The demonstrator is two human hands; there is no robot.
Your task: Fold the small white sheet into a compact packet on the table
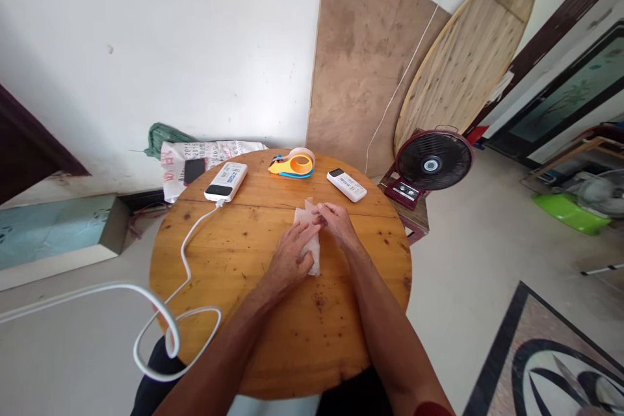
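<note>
A flat, whitish, see-through wrapped packet (303,215) lies lengthwise near the middle of the round wooden table (273,351). My left hand (287,260) rests over the packet, its fingers stretched out and pressing it down. At the packet's far right edge, the fingertips of my right hand (338,225) are pinched together. What they grip is too small to make out. A short clear strip (309,202) sticks out past the packet's far end. Beyond it stands an orange and blue tape dispenser (294,163) with a roll in it.
At the table's back left lies a white power bank (227,182), plugged into a white cable (184,253) that loops off the left edge. Another white power bank (347,184) sits at the back right. A dark red fan (433,161) stands beyond the table's right side.
</note>
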